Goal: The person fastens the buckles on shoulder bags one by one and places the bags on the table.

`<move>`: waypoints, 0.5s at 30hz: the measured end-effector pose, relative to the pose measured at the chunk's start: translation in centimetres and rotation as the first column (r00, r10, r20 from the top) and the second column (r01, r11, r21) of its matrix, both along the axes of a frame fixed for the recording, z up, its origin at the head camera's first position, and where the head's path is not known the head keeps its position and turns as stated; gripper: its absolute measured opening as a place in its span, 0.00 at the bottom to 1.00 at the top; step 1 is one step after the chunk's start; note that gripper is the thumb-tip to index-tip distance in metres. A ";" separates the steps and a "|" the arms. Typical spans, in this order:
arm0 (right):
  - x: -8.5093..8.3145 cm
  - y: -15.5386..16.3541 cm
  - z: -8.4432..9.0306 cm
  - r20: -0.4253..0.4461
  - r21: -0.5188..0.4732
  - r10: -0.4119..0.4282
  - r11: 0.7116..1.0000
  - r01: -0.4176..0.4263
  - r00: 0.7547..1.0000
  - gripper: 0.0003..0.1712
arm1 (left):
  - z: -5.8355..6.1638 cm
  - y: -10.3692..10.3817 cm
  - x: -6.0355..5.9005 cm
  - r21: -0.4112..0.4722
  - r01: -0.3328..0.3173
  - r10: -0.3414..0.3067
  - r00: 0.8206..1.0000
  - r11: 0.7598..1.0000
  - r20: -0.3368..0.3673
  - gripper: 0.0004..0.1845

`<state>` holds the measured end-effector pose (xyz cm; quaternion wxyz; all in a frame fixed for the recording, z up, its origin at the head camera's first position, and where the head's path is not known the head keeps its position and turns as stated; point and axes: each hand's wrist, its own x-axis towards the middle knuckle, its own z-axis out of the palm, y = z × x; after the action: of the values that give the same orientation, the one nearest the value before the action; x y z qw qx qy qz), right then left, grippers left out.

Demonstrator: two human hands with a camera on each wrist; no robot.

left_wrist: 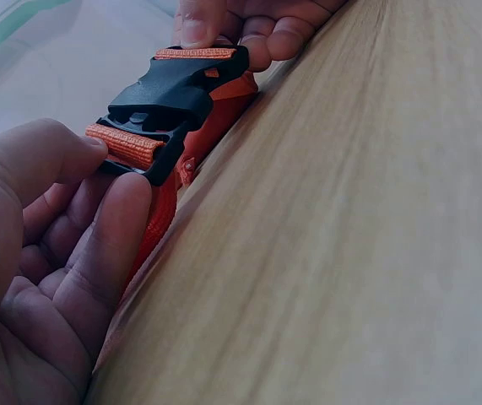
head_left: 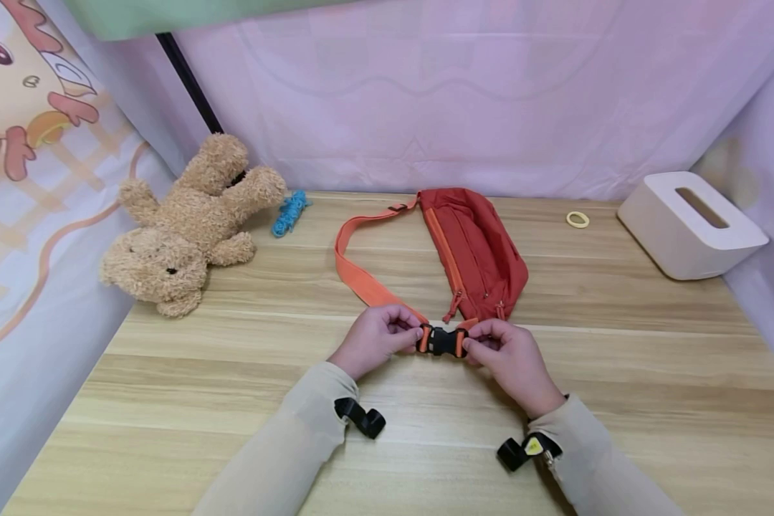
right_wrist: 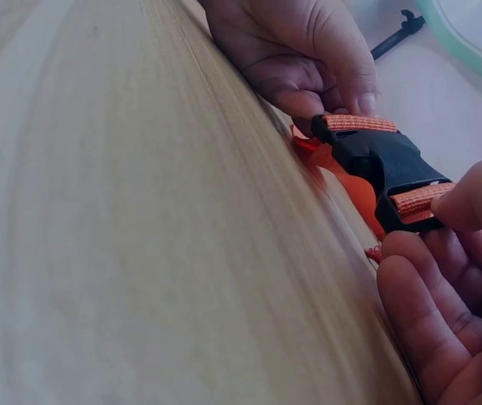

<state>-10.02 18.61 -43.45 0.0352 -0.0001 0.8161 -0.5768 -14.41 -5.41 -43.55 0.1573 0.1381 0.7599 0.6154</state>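
A red waist bag [head_left: 484,251] lies on the table with its orange strap [head_left: 360,276] looping out to the left. At the bag's near end, a black side-release buckle [head_left: 443,342] is held level between both hands. My left hand [head_left: 375,341] pinches the buckle's left end between thumb and fingers, where the orange webbing threads through. The right hand [head_left: 514,363] pinches the opposite end the same way. In the left wrist view the two buckle halves [left_wrist: 166,91] sit one in the other; I cannot tell whether they are fully latched.
A teddy bear [head_left: 187,222] lies on the left, beside a blue bundle of cord [head_left: 289,213]. Toward the back right are a pale yellow ring [head_left: 577,219] and a white tissue box [head_left: 677,236]. Curtains [head_left: 464,107] hang behind the wooden table [head_left: 232,401].
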 end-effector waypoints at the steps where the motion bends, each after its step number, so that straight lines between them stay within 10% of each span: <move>1: 0.0 0.0 0.0 -0.001 0.001 0.000 1.000 0.000 1.000 0.08 | 0.0 0.0 0.0 0.001 0.001 -0.001 1.000 1.000 0.000 0.03; 15: 0.2 -0.3 0.5 -0.003 0.021 -0.003 1.000 0.003 1.000 0.07 | 0.2 0.1 0.1 -0.021 -0.018 0.018 1.000 1.000 -0.007 0.03</move>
<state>-9.82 18.29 -43.00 0.0332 0.0007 0.8223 -0.5681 -14.28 -5.31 -43.34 0.1506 0.1316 0.7680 0.6084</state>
